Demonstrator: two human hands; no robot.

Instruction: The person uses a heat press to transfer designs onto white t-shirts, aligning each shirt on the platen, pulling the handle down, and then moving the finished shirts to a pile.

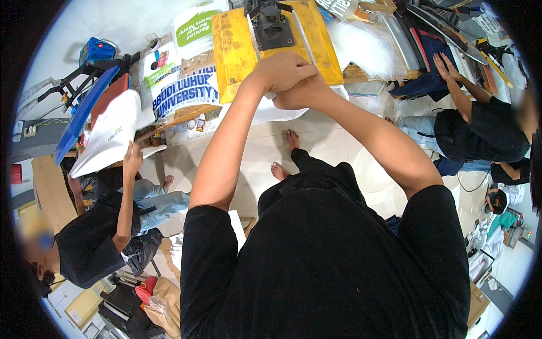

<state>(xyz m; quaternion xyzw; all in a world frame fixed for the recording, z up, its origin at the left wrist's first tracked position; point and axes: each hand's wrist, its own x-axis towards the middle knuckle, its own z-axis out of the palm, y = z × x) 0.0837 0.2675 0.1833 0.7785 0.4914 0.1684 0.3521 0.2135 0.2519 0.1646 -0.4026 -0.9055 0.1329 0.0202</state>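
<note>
A yellow machine plate (231, 51) with worn, smudged paint lies in front of me, carrying a black metal mechanism (272, 28) bolted on its middle. Two pale bars run from that mechanism toward me, as on a heat press lever. At the plate's front edge, my left hand (282, 73) is closed and laps over my right hand (299, 95), which is closed too. Both are wrapped round the press handle (270, 95); only a small pale end of it shows, the rest is hidden. White cloth (265, 116) sticks out below the plate's front edge.
Printed white sheets (186, 93) lie left of the press, clear plastic (367, 48) right of it. At left a person (90, 243) holds white fabric (110, 133) by a blue board (84, 116). At right another person (480, 124) presses both hands on dark fabric (420, 70).
</note>
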